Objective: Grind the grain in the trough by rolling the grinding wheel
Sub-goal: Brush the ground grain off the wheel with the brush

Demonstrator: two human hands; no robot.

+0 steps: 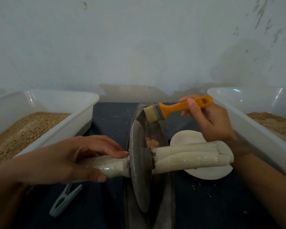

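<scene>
Biggest things first: two translucent plastic tubs flank the work area, the left tub [45,103] holding a bed of tan grain and the right tub [248,103] holding what looks like a finer tan batch. Both look light and a bit flexy, so I'd leave them alone.

Between them, on a dark cloth [106,204], sits the trough [163,204], a long, narrow, boat-shaped channel in dull grey metal. My guess is it's heavy and won't scoot. The grinding wheel [138,171] stands upright on edge inside it, a thick grey disc with a rough, matte face. That looks seriously heavy and stiff, so it should do the crushing by its own weight.

The axle handles are the place to hold. Both are wrapped in whitish padding under clear tape, so soft but maybe a little slick. My left hand [69,159] curls around the left handle [112,167], thumb under, fingers over the top. The right handle [191,157] has nobody on it.

My right hand [211,119] pinches an orange-handled brush [177,108], its pale bristles at the trough's far inner wall. Light, springy, no drama.

A white paper plate [186,138] lies flat under the right handle, flimsy stuff. A grey clothespin [64,200] lies left of the trough.

Smallest: a little pile of grain [152,142] sits in the trough just beyond the wheel, loose and ready to scatter.
</scene>
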